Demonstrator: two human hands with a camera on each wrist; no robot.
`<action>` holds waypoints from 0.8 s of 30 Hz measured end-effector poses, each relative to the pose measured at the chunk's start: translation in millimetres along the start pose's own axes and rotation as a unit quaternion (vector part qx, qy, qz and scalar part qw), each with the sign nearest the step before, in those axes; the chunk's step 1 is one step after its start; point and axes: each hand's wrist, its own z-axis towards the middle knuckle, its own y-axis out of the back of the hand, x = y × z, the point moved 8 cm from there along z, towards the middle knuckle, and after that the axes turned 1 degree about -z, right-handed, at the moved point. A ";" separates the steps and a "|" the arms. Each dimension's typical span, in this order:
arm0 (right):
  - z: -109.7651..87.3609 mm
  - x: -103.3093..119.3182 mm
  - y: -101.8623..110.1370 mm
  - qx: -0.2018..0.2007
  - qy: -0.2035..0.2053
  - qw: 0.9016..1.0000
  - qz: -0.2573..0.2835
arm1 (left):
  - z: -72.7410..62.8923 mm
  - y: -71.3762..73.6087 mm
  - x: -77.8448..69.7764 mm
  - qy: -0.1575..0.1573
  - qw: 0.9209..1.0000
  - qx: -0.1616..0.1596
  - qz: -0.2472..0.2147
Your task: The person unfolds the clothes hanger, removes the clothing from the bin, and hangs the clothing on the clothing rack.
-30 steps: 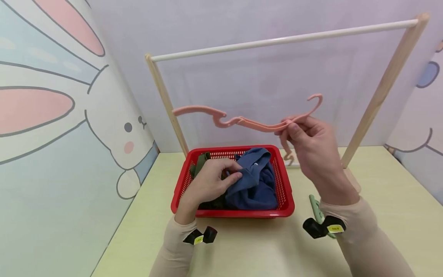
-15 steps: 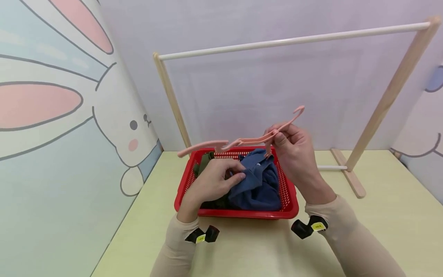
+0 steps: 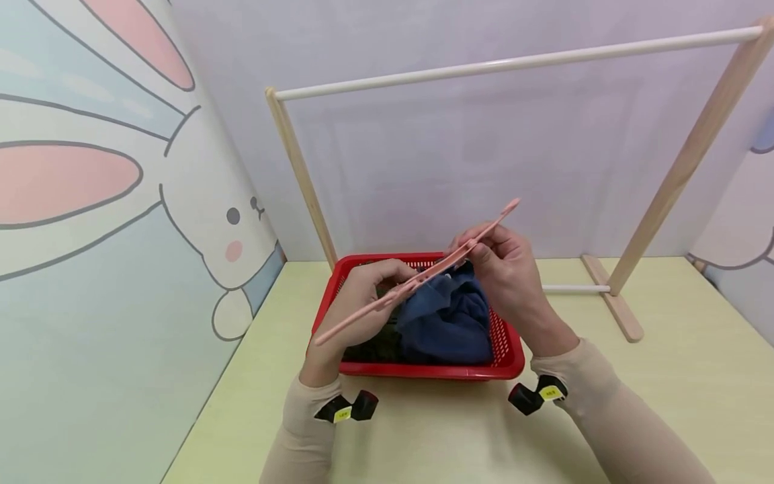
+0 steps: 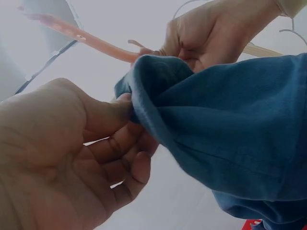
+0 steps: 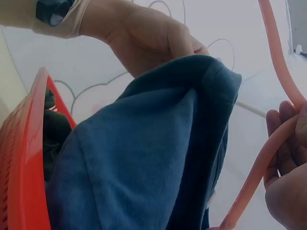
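Note:
In the head view my left hand [image 3: 363,290] reaches over the red basket, partly behind the hanger. My left thumb and fingers pinch the edge of a blue garment [image 3: 450,329], raising its opening, as the left wrist view shows. My right hand [image 3: 510,277] holds a pink plastic hanger [image 3: 440,267] near the base of its hook, between thumb and fingers. Seen nearly edge-on, the hanger slants over the garment, with one arm crossing in front of my left hand. In the right wrist view the blue garment [image 5: 129,148] hangs between the two hands.
The red basket [image 3: 423,371] also contains a dark green garment [image 3: 375,348]. Behind it stands a rack with a white rail [image 3: 514,64] and wooden posts [image 3: 683,161]; its right foot [image 3: 613,302] rests on the table. A wall with a rabbit drawing [image 3: 199,202] borders the left.
My right hand has brought the hanger left and down, over the basket and close to the garment. The hanger has turned nearly edge-on. My left hand keeps its pinch on the blue garment.

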 end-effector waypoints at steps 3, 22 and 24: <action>-0.9 1.6 3.3 -0.014 0.002 0.999 -0.045 | -0.9 6.3 -0.5 -0.006 1.000 -0.014 -0.009; 40.5 83.0 -33.1 0.063 0.031 0.950 -0.304 | -9.6 45.5 11.8 0.027 0.987 -0.148 0.062; 44.5 92.5 -41.9 0.079 0.037 0.940 -0.329 | -9.3 44.8 12.2 0.026 0.987 -0.150 0.043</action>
